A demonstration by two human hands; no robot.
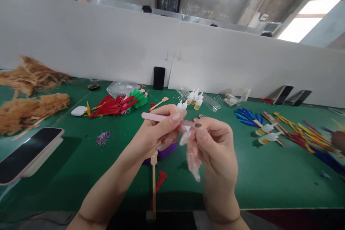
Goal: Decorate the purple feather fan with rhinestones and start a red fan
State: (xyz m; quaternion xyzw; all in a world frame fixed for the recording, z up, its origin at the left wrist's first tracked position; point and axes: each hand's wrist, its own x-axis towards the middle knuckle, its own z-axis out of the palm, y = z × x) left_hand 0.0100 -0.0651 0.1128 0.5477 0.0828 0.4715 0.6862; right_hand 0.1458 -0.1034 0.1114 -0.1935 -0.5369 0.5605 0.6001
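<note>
My left hand [164, 127] is closed around a slim pink tool [155, 116] with a rounded back end and a dark tip; its exact kind is unclear. At that dark tip, the thumb and forefinger of my right hand [215, 143] are pinched together. Clear plastic [193, 165], like thin finger covers, hangs around the other right fingers. Below both hands lies a wooden stick [153, 183] with a shaped head, beside purple feathers [167, 152] and a red tassel [161, 179]. Small white-capped glue bottles [194, 99] stand just beyond my hands.
Red feathers [111, 106], green feathers [138, 99] and brown fibre [35, 104] lie leftward, near a phone [29, 154]. Blue feathers [246, 116] and two glue bottles [269, 137] lie rightward. Another person's hand [338, 140] shows at the right edge. A white partition [107, 43] stands behind.
</note>
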